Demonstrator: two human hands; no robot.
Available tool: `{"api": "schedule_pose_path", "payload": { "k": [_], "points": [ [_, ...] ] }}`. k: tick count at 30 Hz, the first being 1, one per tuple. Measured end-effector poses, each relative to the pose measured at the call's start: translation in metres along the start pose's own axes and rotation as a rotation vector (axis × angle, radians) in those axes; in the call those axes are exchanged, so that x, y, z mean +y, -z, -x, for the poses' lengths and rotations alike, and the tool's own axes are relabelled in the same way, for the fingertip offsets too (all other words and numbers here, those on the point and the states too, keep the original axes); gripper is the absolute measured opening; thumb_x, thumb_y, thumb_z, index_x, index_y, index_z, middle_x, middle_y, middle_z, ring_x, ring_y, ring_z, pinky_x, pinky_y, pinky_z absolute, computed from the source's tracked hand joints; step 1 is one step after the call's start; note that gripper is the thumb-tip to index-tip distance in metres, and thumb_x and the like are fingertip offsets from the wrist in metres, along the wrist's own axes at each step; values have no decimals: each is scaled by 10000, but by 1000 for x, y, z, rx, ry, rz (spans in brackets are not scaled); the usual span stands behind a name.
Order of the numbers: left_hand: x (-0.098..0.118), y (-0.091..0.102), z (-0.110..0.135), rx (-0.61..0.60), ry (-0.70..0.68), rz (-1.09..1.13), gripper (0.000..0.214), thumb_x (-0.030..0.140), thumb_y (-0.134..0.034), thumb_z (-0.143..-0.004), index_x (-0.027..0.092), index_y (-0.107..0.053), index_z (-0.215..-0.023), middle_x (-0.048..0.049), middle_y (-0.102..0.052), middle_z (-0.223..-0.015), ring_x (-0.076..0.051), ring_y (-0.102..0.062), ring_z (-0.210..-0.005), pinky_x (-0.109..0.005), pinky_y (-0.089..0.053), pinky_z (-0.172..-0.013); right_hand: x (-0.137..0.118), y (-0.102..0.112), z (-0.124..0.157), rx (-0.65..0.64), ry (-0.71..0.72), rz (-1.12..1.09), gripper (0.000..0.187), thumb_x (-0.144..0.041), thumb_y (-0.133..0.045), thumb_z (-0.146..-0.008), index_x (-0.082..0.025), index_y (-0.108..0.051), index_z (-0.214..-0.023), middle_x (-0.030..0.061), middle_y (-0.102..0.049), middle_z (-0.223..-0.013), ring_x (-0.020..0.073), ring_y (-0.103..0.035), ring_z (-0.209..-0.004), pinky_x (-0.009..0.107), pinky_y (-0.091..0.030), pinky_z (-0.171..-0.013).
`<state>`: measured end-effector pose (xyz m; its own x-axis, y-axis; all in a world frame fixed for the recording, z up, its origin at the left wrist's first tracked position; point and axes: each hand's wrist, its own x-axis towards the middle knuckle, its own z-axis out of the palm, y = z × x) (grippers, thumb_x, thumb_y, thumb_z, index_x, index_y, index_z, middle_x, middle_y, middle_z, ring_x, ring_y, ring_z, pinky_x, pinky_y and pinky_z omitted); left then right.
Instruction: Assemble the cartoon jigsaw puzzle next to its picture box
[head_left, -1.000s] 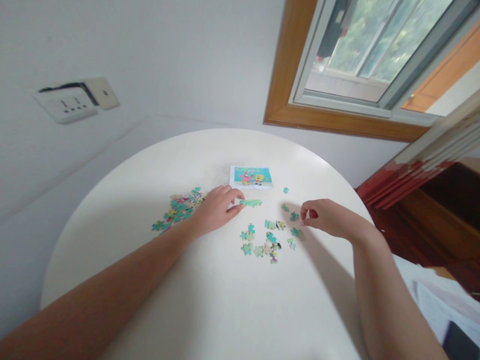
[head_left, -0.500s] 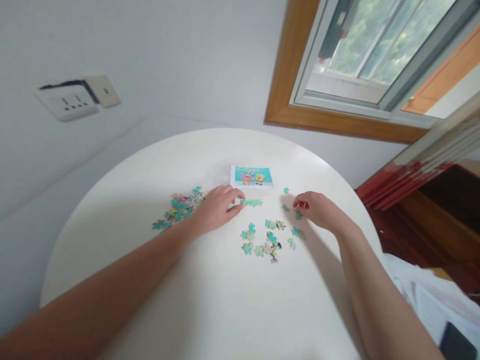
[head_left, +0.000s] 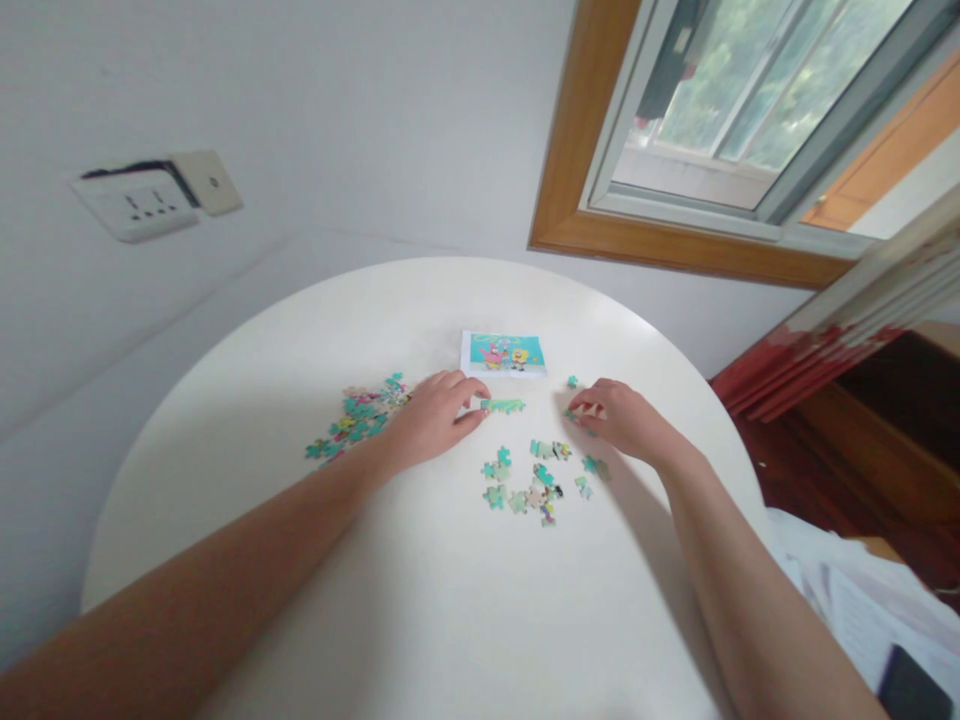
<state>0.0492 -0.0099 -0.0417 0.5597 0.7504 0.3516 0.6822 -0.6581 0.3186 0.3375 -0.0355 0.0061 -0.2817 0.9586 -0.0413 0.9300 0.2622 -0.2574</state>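
A short strip of joined puzzle pieces (head_left: 505, 406) in green and yellow lies flat on the round white table (head_left: 450, 600). My left hand (head_left: 439, 418) rests at its left end, thumb and forefinger on either side of that end. To the right, my right hand (head_left: 616, 418) has its fingertips pinched at a small green puzzle piece (head_left: 570, 414), partly hidden by them. Just beyond those fingers lies a lone teal piece (head_left: 573, 382). Below both hands, several loose and joined pieces (head_left: 534, 497) are spread out.
A cartoon picture card (head_left: 506, 355) lies behind the strip. Left of my left forearm is a heap of puzzle pieces (head_left: 360, 415). The wall with a socket (head_left: 142, 205) and a wood-framed window (head_left: 712, 255) borders the table; papers (head_left: 862, 590) lie at lower right.
My right hand has moved left, from beside one loose piece to the small green piece, and its fingertips have come down on it. The left hand stays at the strip.
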Motion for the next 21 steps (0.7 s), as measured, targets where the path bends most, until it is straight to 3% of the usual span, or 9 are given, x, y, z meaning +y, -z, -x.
{"api": "schedule_pose_path", "payload": {
  "k": [21],
  "points": [
    [0,-1,0,-10,8,3,190,292,-526,-876,208,-588,-1035,-42,-573,-877,-216,-535,-892,-349,-415,-840,-10,0,-1,36,-11,-58,110,-223,-542,-768,-173,-624,-822,66,-657,-856,158,-568,-747,268,-393,-682]
  ]
}}
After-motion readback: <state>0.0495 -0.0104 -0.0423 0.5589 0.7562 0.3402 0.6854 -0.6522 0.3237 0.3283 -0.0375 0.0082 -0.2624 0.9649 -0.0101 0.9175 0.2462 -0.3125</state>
